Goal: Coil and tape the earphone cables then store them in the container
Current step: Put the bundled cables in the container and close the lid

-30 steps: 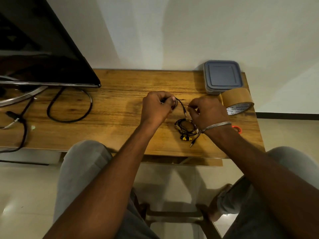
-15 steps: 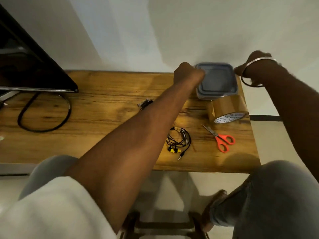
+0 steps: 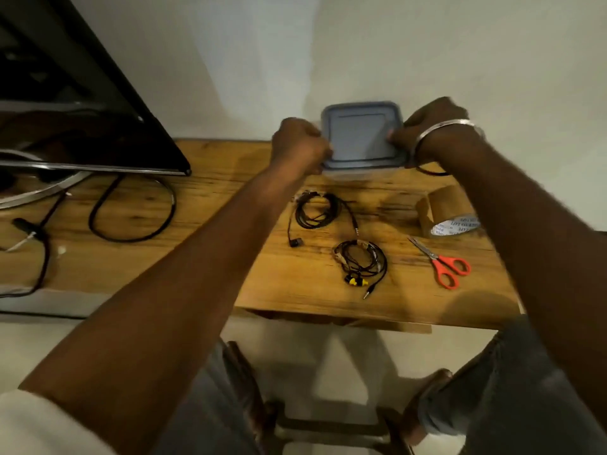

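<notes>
It looked like a room in a home, most likely a living room. A flat black television (image 3: 82, 103) on a curved metal stand (image 3: 39, 192) stood well to the left of the left grip (image 3: 299, 147). Its black cables (image 3: 131, 240) lay looped over the wooden bench (image 3: 213, 159). A plain pale wall (image 3: 427, 44) rose behind both grips, and a pale glossy floor (image 3: 312, 356) lay below. Between the left and right grip (image 3: 430, 126) sat a lidded plastic food container (image 3: 361, 136), with brown packing tape (image 3: 443, 208) and red-handled scissors (image 3: 448, 267) nearer.

2 earphone coils (image 3: 332, 208) (image 3: 359, 244) (1 yellow-tipped), 1 container (image 3: 361, 136), 1 tape roll (image 3: 440, 205), 1 scissors (image 3: 438, 262).
</notes>
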